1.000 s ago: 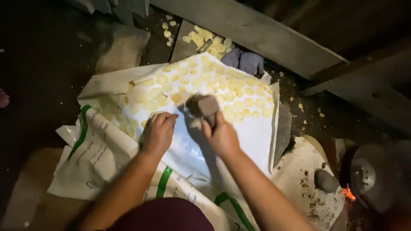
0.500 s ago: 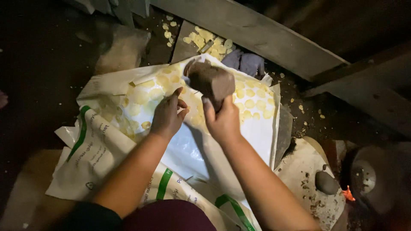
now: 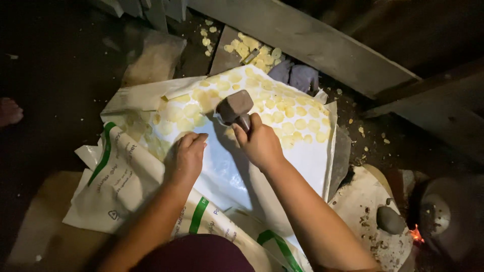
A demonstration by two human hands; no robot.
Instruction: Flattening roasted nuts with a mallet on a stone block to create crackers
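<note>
Hammer point(image 3: 235, 107) gripped in right hand point(image 3: 260, 145), left hand point(image 3: 185, 157) flat on white sack point(image 3: 227, 166) nearby.

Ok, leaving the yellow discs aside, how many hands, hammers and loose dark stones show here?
Bare hands: 2, the left hand flat on the white plastic sack, the right hand gripping the hammer.
Grey metal-headed hammers: 1.
Dark rounded stones: 1.
Total: 4.

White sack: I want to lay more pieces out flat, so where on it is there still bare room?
The sack is bare below the right hand, between both forearms. A strip lies right of the left hand. The top, around the hammer, is crowded with yellow discs.
</note>
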